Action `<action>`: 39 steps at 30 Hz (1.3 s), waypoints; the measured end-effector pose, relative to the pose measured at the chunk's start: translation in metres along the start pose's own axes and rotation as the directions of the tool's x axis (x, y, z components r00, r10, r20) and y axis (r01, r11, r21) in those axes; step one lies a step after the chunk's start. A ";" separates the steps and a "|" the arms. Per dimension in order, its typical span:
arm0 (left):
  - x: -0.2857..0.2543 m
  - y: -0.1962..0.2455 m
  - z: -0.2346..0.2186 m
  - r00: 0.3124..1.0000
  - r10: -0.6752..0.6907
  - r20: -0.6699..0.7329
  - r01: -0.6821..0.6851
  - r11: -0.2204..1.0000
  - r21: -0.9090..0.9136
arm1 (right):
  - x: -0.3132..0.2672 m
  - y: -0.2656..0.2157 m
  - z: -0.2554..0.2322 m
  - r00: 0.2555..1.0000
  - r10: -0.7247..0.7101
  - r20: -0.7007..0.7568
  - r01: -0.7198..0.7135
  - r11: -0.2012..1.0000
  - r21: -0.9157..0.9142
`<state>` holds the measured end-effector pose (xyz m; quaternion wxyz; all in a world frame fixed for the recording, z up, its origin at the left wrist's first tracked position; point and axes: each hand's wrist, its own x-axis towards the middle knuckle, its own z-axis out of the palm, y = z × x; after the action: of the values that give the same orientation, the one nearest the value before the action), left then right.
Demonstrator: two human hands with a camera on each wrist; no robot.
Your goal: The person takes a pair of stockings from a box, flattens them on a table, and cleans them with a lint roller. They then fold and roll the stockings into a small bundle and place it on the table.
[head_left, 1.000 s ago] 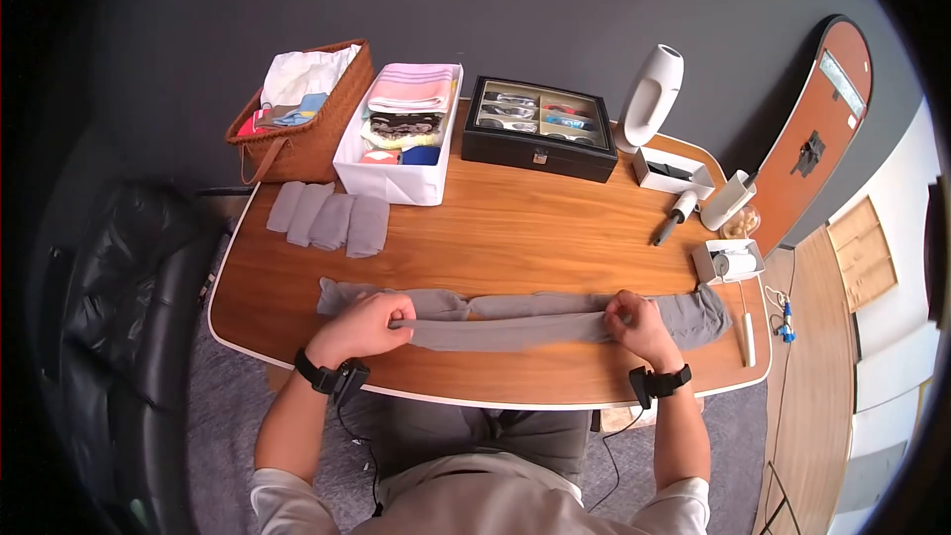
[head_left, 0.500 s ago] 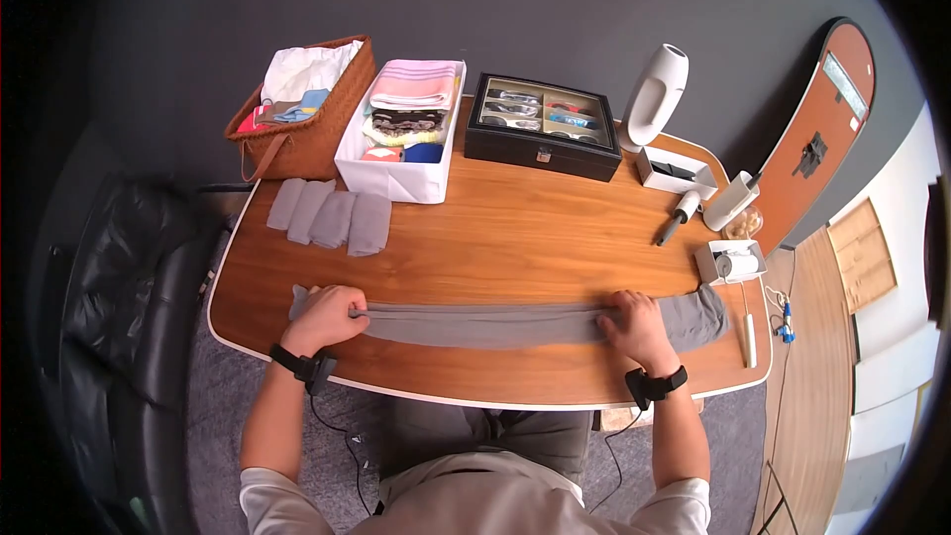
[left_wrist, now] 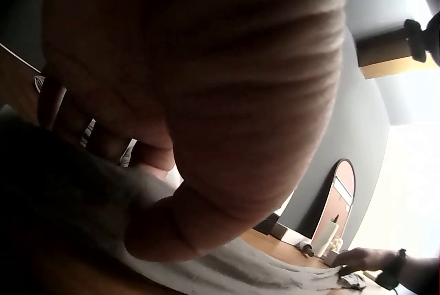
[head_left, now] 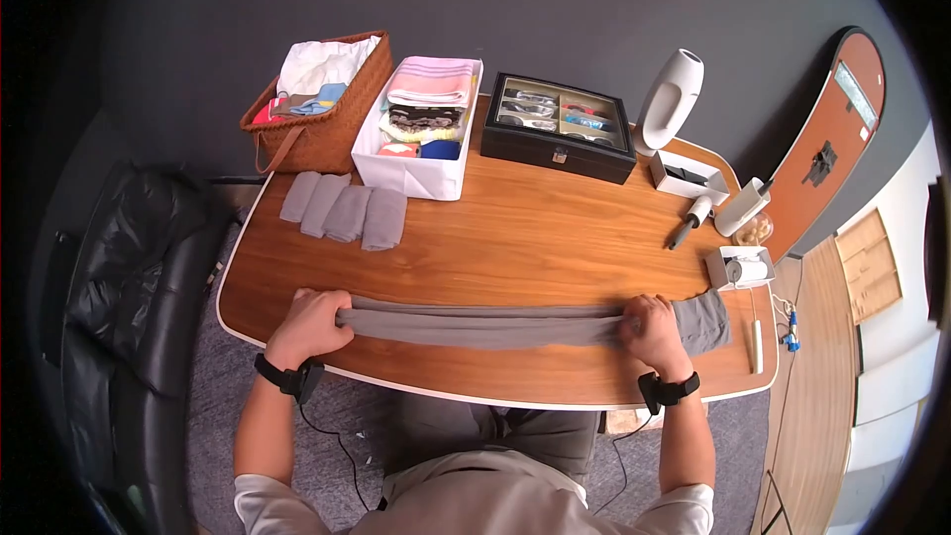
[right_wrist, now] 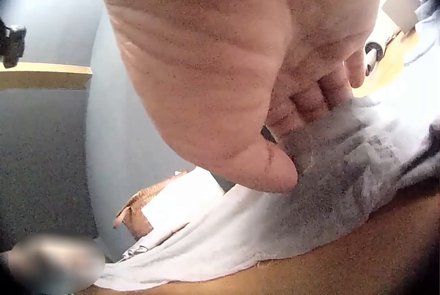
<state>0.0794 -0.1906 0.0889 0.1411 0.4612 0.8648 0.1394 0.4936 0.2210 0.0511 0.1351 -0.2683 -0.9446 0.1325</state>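
Note:
A long strip of thin grey fabric [head_left: 485, 327] is stretched across the front of the table in lengthwise folds. My left hand [head_left: 311, 325] pinches its left end between thumb and fingers. In the left wrist view the left thumb [left_wrist: 165, 233] presses on the cloth. Toward the other end, my right hand [head_left: 654, 332] grips the strip, its thumb [right_wrist: 268, 168] against the fabric in the right wrist view. Beyond that hand the wider grey end [head_left: 702, 321] lies spread on the table. Several folded grey cloth bundles [head_left: 383, 218] lie in a row at the left.
Behind the bundles stand a woven basket [head_left: 332, 139] and a white bin [head_left: 411, 178], both holding fabric items. A black glasses case [head_left: 555, 159], a white upright device [head_left: 671, 99], a lint roller [head_left: 690, 223] and small white boxes [head_left: 728, 267] stand farther right.
My left hand has moved left, drawing the strip straighter and tauter. The front and back lengths have come together. My right hand has shifted slightly right along the fabric; the head view has shifted slightly.

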 end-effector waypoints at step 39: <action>0.015 -0.063 -0.032 0.953 0.058 0.299 0.213 0.574 -0.790 | -0.071 0.100 -0.017 0.905 0.424 0.023 -0.415 0.894 -0.168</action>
<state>0.0122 -0.2153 0.0930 0.4689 0.3211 0.6922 0.4448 0.6041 0.2676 0.0218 0.0533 -0.4716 -0.8755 0.0906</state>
